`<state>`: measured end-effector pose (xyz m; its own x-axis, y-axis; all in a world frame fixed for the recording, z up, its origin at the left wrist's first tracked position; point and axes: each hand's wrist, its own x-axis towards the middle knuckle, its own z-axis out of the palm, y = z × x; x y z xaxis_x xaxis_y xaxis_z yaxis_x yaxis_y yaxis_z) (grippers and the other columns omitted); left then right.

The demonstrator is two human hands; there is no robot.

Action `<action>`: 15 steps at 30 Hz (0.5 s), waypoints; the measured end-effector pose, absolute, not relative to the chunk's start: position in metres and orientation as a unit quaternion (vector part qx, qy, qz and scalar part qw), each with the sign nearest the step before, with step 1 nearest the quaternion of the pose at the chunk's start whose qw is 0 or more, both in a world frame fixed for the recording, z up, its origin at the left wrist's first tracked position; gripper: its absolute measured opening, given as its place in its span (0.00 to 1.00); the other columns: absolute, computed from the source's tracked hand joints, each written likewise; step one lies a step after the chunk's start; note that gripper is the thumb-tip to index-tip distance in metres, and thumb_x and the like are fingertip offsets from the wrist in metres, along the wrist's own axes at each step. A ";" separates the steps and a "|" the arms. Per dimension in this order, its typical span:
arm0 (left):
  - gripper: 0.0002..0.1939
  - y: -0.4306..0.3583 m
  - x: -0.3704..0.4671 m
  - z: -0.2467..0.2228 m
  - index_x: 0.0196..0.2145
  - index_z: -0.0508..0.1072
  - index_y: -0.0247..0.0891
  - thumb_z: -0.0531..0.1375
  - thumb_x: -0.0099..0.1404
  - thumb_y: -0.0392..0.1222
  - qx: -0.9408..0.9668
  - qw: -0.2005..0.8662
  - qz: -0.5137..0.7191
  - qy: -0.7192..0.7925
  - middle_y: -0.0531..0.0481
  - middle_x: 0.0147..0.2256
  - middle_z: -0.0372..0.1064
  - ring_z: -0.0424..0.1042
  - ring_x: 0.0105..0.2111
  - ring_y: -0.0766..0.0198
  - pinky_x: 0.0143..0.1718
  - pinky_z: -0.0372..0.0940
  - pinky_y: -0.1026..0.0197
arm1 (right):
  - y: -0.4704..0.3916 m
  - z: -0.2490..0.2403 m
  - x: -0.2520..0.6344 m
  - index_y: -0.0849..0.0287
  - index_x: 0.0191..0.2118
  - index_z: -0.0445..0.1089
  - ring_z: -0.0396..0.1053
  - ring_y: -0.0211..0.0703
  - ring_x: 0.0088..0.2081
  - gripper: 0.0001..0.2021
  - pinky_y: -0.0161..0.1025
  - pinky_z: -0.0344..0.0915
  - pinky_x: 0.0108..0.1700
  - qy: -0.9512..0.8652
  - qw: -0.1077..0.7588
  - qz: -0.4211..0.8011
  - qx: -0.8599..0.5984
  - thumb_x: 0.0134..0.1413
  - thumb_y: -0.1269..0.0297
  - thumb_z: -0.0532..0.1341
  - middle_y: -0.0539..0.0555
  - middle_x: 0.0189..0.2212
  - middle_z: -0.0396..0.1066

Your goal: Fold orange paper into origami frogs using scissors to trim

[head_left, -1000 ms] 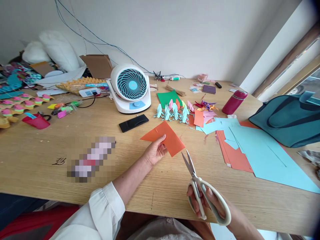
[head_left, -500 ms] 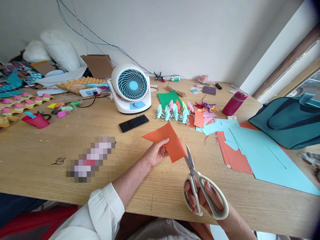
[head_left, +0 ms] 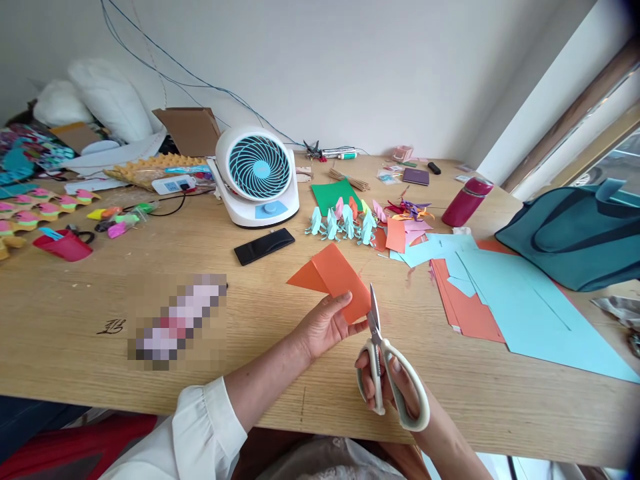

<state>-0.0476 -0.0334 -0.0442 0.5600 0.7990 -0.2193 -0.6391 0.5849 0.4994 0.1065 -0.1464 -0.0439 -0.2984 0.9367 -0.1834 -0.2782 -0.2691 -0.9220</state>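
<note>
Left hand (head_left: 327, 325) pinching orange paper (head_left: 343, 277) above counter (head_left: 500, 400), probably to keep its right corner steady | right hand (head_left: 404, 392) gripping scissors (head_left: 379, 339) by both handles, blades at that corner | folded figures (head_left: 349, 223) beyond, well apart

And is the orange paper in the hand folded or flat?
Folded. The orange paper in the left hand has a straight edge running across it, and a pointed flap sticks out past that edge.
</note>
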 end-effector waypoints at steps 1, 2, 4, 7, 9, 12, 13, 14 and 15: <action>0.16 -0.033 -0.046 -0.045 0.43 0.74 0.37 0.70 0.59 0.39 0.181 0.858 0.422 0.231 0.47 0.40 0.78 0.78 0.38 0.60 0.39 0.72 0.57 | -0.148 -0.044 0.105 0.60 0.46 0.70 0.62 0.39 0.27 0.28 0.38 0.56 0.32 -0.410 0.439 0.690 -0.404 0.62 0.37 0.54 0.52 0.27 0.67; 0.14 -0.033 -0.046 -0.047 0.42 0.74 0.37 0.70 0.58 0.39 0.178 0.853 0.426 0.244 0.49 0.38 0.78 0.78 0.35 0.62 0.37 0.72 0.59 | -0.149 -0.044 0.105 0.60 0.47 0.70 0.62 0.39 0.28 0.28 0.38 0.56 0.33 -0.402 0.440 0.691 -0.409 0.61 0.37 0.54 0.52 0.28 0.67; 0.12 -0.030 -0.046 -0.049 0.39 0.75 0.37 0.71 0.58 0.38 0.179 0.846 0.431 0.258 0.51 0.36 0.78 0.77 0.32 0.65 0.32 0.71 0.63 | -0.151 -0.044 0.105 0.59 0.47 0.70 0.63 0.40 0.29 0.28 0.39 0.56 0.34 -0.388 0.446 0.695 -0.410 0.62 0.37 0.54 0.52 0.29 0.67; 0.11 -0.024 -0.049 -0.050 0.36 0.76 0.36 0.71 0.57 0.38 0.195 0.838 0.437 0.260 0.50 0.35 0.79 0.77 0.31 0.66 0.26 0.68 0.67 | -0.151 -0.044 0.107 0.59 0.48 0.70 0.63 0.41 0.30 0.29 0.39 0.56 0.35 -0.396 0.446 0.699 -0.395 0.61 0.36 0.53 0.53 0.30 0.67; 0.11 -0.022 -0.050 -0.048 0.36 0.76 0.34 0.72 0.55 0.37 0.212 0.833 0.441 0.259 0.49 0.35 0.79 0.77 0.31 0.65 0.25 0.67 0.68 | -0.151 -0.042 0.108 0.59 0.47 0.71 0.63 0.41 0.30 0.29 0.39 0.56 0.35 -0.412 0.441 0.702 -0.378 0.60 0.35 0.54 0.53 0.29 0.67; 0.13 -0.019 -0.052 -0.043 0.35 0.78 0.33 0.73 0.54 0.37 0.232 0.827 0.444 0.254 0.48 0.34 0.79 0.77 0.31 0.66 0.30 0.69 0.68 | -0.152 -0.037 0.109 0.60 0.47 0.71 0.61 0.40 0.29 0.29 0.39 0.55 0.34 -0.411 0.447 0.701 -0.373 0.61 0.36 0.54 0.53 0.29 0.66; 0.13 -0.018 -0.053 -0.041 0.35 0.78 0.32 0.74 0.53 0.37 0.237 0.826 0.445 0.253 0.48 0.34 0.79 0.77 0.32 0.66 0.33 0.70 0.67 | -0.152 -0.035 0.108 0.60 0.47 0.71 0.61 0.40 0.29 0.29 0.39 0.55 0.34 -0.408 0.450 0.700 -0.376 0.62 0.37 0.54 0.53 0.29 0.66; 0.13 -0.018 -0.053 -0.040 0.34 0.78 0.32 0.74 0.52 0.37 0.241 0.825 0.446 0.252 0.48 0.34 0.80 0.77 0.32 0.66 0.35 0.71 0.67 | -0.152 -0.034 0.108 0.60 0.47 0.72 0.61 0.39 0.29 0.28 0.38 0.54 0.33 -0.403 0.454 0.698 -0.378 0.62 0.37 0.54 0.53 0.28 0.66; 0.13 -0.017 -0.054 -0.039 0.34 0.78 0.32 0.74 0.52 0.38 0.244 0.824 0.445 0.251 0.48 0.35 0.80 0.77 0.33 0.66 0.37 0.71 0.66 | -0.153 -0.034 0.108 0.60 0.47 0.72 0.61 0.39 0.29 0.28 0.38 0.54 0.33 -0.401 0.457 0.698 -0.378 0.62 0.37 0.54 0.52 0.28 0.66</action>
